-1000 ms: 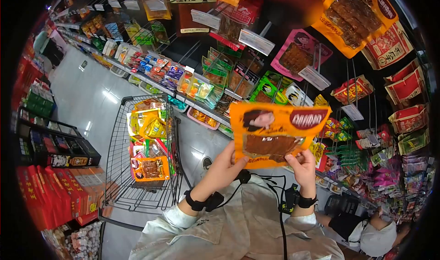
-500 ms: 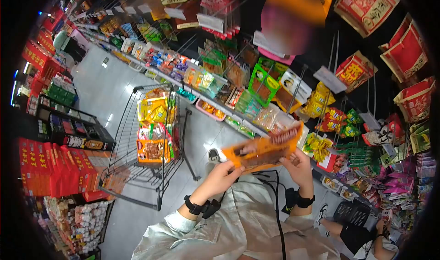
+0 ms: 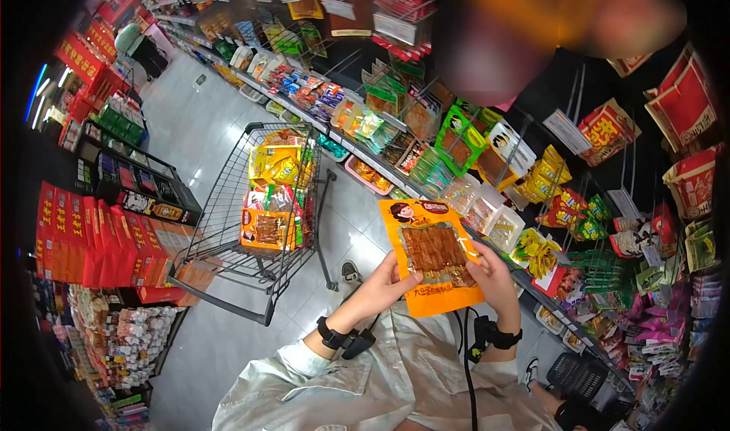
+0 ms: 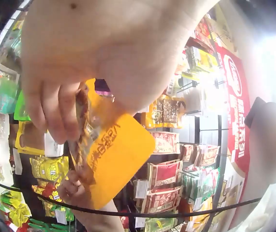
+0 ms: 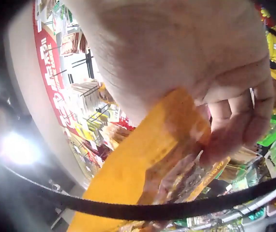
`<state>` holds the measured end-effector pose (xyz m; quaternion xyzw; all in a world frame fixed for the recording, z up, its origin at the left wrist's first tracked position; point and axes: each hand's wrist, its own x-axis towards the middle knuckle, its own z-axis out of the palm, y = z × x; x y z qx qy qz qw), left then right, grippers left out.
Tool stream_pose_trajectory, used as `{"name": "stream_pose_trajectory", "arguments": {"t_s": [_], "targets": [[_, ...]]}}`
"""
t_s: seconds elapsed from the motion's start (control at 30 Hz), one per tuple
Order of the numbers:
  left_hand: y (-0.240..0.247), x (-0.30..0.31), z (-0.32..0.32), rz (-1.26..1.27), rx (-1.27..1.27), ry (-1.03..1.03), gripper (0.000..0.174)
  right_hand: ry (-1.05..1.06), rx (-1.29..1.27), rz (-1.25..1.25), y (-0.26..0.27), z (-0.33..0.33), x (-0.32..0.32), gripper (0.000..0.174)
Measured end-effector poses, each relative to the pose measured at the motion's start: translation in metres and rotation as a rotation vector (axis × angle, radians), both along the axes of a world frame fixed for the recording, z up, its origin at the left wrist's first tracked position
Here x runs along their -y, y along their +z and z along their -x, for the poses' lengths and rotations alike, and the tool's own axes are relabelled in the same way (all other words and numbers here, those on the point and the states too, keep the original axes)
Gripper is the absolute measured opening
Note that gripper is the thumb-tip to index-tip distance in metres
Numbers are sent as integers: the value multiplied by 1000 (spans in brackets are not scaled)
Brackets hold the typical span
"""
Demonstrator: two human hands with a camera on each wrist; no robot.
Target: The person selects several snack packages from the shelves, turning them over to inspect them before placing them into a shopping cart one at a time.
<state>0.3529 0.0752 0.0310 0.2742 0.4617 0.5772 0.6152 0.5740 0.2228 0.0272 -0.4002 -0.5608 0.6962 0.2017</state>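
In the head view, an orange snack packet (image 3: 435, 298) with a clear window over brown strips is held up in front of the torso, its printed face toward me. My left hand (image 3: 380, 288) pinches its left edge, thumb on the front. On the opposite edge my right hand (image 3: 496, 285) pinches it the same way. The left wrist view has the packet's orange lower part (image 4: 121, 159) below the left palm. From the right wrist, the packet (image 5: 121, 166) slants down away from the right hand, fingers curled at its edge.
A wire shopping cart (image 3: 262, 315) stands to the left, with yellow packets (image 3: 275, 165) and a similar orange packet (image 3: 268, 229) inside. Hanging snack bags (image 3: 608, 131) and shelf bins line the right. Red boxes (image 3: 68, 237) are stacked far left. Another person's shoe (image 3: 531, 372) shows lower right.
The packet tilted flat half a second ago and now faces me again, turned clockwise with its top to the upper left. Both hands keep their grip. The cart appears farther right in view.
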Motion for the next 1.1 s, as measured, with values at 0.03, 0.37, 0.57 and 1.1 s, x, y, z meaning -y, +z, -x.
{"name": "stream_pose_trajectory", "arguments": {"t_s": [0.03, 0.37, 0.57, 1.1], "targets": [[2, 5, 6, 1, -29, 10, 55, 33, 70, -26, -5, 1, 1, 39], [-1, 82, 125, 90, -18, 217, 52, 204, 50, -52, 18, 140, 47, 39], [4, 146, 201, 56, -5, 479, 47, 406, -24, -120, 20, 249, 80, 41], [-12, 187, 245, 22, 23, 659, 50, 620, -65, -223, 45, 313, 108, 41]]}}
